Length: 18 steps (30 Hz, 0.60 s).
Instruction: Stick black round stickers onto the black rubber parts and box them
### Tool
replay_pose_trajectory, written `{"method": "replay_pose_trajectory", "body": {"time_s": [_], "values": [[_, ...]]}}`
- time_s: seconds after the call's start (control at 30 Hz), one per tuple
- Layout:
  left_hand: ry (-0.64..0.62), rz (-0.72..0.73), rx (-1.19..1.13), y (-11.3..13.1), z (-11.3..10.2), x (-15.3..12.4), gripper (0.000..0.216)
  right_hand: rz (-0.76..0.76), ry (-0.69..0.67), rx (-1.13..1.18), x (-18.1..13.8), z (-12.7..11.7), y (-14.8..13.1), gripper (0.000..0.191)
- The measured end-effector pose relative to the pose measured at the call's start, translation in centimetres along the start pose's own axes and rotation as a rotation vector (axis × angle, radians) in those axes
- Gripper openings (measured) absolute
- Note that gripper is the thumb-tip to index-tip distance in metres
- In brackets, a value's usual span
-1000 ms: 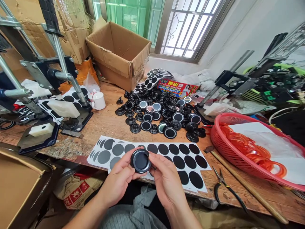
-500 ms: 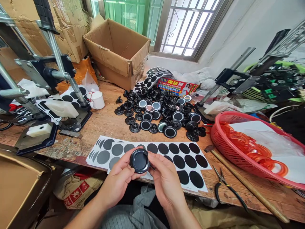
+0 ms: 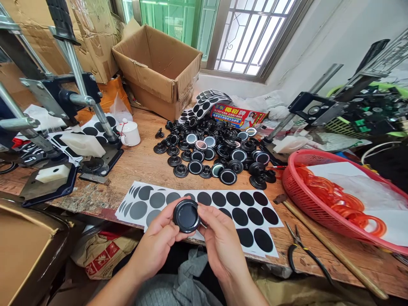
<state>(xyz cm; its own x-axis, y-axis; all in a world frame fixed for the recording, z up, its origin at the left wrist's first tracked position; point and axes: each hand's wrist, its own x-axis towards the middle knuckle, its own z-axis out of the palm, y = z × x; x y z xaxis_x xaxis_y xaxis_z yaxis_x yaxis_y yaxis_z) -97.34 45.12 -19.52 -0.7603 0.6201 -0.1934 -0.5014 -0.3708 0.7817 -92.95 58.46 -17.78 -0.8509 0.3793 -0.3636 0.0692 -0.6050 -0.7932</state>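
Note:
A glossy round black cap [image 3: 186, 215] faces up between my two hands, just above the near edge of the bench. A dark disc lies inside its raised rim. My left hand [image 3: 162, 234] grips it from the left, fingers along the rim and thumb at the lower edge. From the right, my right hand [image 3: 219, 238] is closed against the rim with thumb and fingertips; its lower fingers curl out of sight. Under the hands lie sheets of round black stickers [image 3: 239, 216]. Several similar black caps [image 3: 228, 176] are heaped farther back.
Lever presses stand at left [image 3: 81, 100] and right [image 3: 307, 106]. A pink basket [image 3: 288, 187] holds orange rings. Pliers [image 3: 298, 244] and a wooden-handled hammer [image 3: 334, 250] lie at right. Behind the heap are an open carton [image 3: 149, 80] and a white lidded mug [image 3: 130, 134].
The dark disc sits more evenly inside the rim; the bright crescent at its lower right has shrunk. Both hands keep nearly the same place and hold.

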Motion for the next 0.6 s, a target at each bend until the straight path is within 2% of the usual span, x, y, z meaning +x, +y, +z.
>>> {"method": "replay_pose_trajectory", "body": {"time_s": [0.6], "values": [[-0.014,-0.008,0.026,-0.11,0.21,-0.02,0.039,-0.005,0.022,0.011,-0.14,-0.04,0.25,0.022]]}}
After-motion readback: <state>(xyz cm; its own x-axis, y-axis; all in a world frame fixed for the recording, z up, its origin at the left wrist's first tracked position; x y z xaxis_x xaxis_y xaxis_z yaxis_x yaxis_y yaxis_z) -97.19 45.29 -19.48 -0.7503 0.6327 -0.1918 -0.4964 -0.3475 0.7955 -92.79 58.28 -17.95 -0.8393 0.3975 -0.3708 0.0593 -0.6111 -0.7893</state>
